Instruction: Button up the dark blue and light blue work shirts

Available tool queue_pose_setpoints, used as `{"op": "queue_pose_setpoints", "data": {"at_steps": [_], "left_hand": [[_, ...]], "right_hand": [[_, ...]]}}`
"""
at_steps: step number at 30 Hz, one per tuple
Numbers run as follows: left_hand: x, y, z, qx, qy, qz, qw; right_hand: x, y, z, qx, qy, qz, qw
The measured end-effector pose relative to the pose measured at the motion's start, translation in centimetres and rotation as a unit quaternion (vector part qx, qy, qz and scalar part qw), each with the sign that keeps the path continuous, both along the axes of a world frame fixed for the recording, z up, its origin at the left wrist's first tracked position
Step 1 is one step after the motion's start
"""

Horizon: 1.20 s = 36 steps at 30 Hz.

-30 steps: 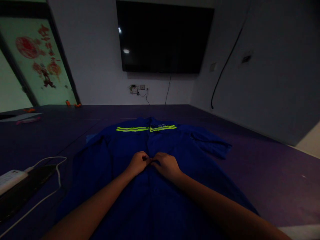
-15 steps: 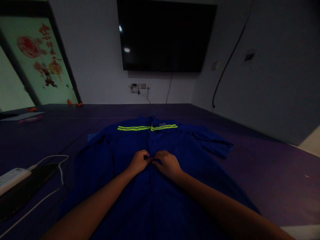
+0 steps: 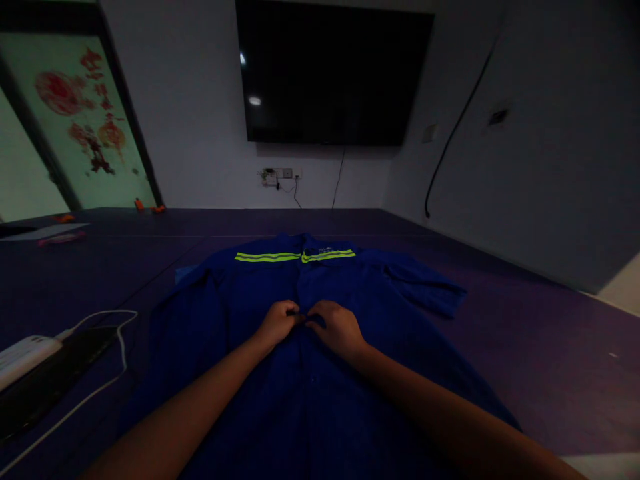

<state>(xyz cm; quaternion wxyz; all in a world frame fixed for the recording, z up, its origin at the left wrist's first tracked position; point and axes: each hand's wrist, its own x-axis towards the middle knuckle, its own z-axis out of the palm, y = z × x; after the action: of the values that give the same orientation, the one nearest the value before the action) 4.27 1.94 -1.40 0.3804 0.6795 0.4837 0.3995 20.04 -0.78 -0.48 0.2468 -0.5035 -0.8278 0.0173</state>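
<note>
A blue work shirt (image 3: pixel 350 293) with yellow-green reflective stripes across the chest lies spread on the purple surface, its collar at the far end. At its front opening, my left hand (image 3: pixel 279 323) pinches the shirt's front edge between thumb and fingers. My right hand (image 3: pixel 337 327) is closed on the same placket just to the right, its fingertips almost meeting those of the left. Whatever button sits between the fingertips is hidden. Lower on the placket a small button or snap shows faintly.
On the left lies a white power strip (image 3: pixel 27 357) with a white cable (image 3: pixel 123 347), beside a dark flat object (image 3: pixel 60 383). A large screen (image 3: pixel 335 73) hangs on the far wall. Small orange items (image 3: pixel 157 209) lie near the glass door (image 3: pixel 75 120).
Both hands stay at the same spot on the placket, with only slight finger movement. The shirt lies as before.
</note>
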Motion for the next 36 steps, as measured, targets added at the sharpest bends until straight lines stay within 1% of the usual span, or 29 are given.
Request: {"op": "queue_pose_setpoints", "data": {"at_steps": [4,7,9,12,15,18,20,23,28,36], "left_hand": [[-0.06,-0.35,0.49,-0.047,-0.015,-0.008,0.999],[-0.1,-0.45,0.53,-0.057,-0.025,-0.009,0.998],[-0.12,-0.37,0.37,-0.05,-0.026,-0.007,0.998],[-0.12,-0.19,0.13,-0.033,-0.01,-0.008,0.999],[-0.14,-0.18,0.17,0.008,0.03,-0.003,1.0],[-0.17,-0.23,0.33,0.053,0.073,0.005,0.996],[-0.19,-0.18,0.33,0.066,0.086,0.008,0.994],[-0.15,0.0,0.13,0.055,0.078,0.007,0.995],[0.04,-0.04,0.0,0.018,0.031,0.012,0.999],[0.04,-0.18,0.26,0.039,0.016,0.01,0.999]], "right_hand": [[0.09,0.08,0.06,0.01,-0.015,0.019,1.0],[0.13,0.17,0.01,0.019,-0.027,0.037,0.999],[0.14,0.2,-0.04,0.025,-0.032,0.04,0.998],[0.09,0.15,-0.06,0.028,-0.029,0.025,0.999],[0.01,0.06,-0.03,0.024,-0.031,0.016,0.999],[-0.04,-0.02,0.06,0.014,-0.039,0.025,0.999],[-0.07,-0.05,0.13,0.008,-0.047,0.034,0.998],[-0.13,-0.07,0.24,0.003,-0.058,0.04,0.998],[-0.28,-0.11,0.37,0.0,-0.079,0.032,0.996],[-0.38,-0.23,0.25,0.021,-0.093,0.037,0.995]]}}
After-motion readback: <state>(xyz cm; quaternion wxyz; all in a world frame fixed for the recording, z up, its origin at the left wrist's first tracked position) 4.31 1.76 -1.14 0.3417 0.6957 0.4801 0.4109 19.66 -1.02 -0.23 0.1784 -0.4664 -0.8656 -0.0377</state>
